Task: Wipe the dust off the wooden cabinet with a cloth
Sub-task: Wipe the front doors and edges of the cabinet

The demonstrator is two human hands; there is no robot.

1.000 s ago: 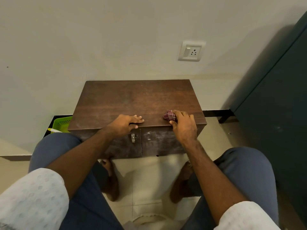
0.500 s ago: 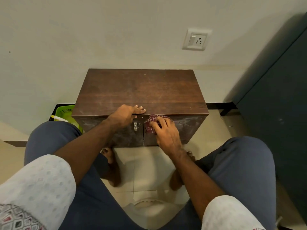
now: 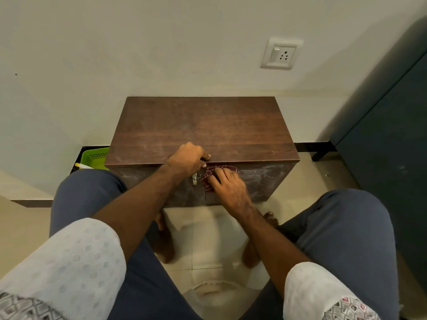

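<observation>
A low dark-brown wooden cabinet [image 3: 203, 125] stands against the wall, its top streaked with pale dust and its two front doors smeared whitish. My left hand [image 3: 188, 159] curls over the front edge of the top, near the middle, just above a small metal latch [image 3: 194, 179]. My right hand [image 3: 227, 189] presses a maroon checked cloth [image 3: 211, 175] flat against the upper left corner of the right door. Part of the cloth is hidden under my fingers.
A green plastic basket [image 3: 96, 157] sits on the floor left of the cabinet. A wall socket [image 3: 280, 54] is above right. A dark blue-grey cupboard [image 3: 388, 139] stands at the right. My knees flank the cabinet; bare feet rest on the tiled floor [image 3: 208, 229].
My right hand brought the cloth down from the top's front edge onto the right door and shifted it slightly left. My left hand's fingers have curled tighter over the edge.
</observation>
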